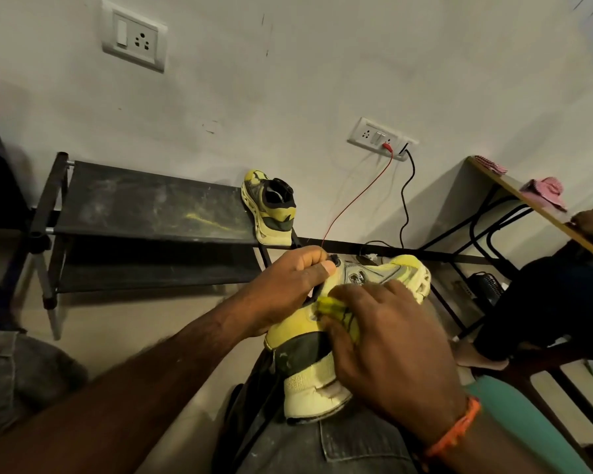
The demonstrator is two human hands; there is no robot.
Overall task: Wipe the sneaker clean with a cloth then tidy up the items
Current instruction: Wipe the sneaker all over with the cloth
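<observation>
Right hand (387,340) presses a yellow cloth (336,311) on the sneaker (308,357); left hand (288,289), at 10 o'clock, grips its top.

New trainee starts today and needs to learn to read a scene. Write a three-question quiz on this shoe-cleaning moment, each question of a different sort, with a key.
1. True or false: the left hand grips the sneaker at its collar.
2. The yellow cloth is pressed to the sneaker by: A) the left hand, B) the right hand, C) neither hand.
3. Fill in: the second sneaker rests at the right end of the black ____.

Key: 1 true; 2 B; 3 shoe rack.
</observation>
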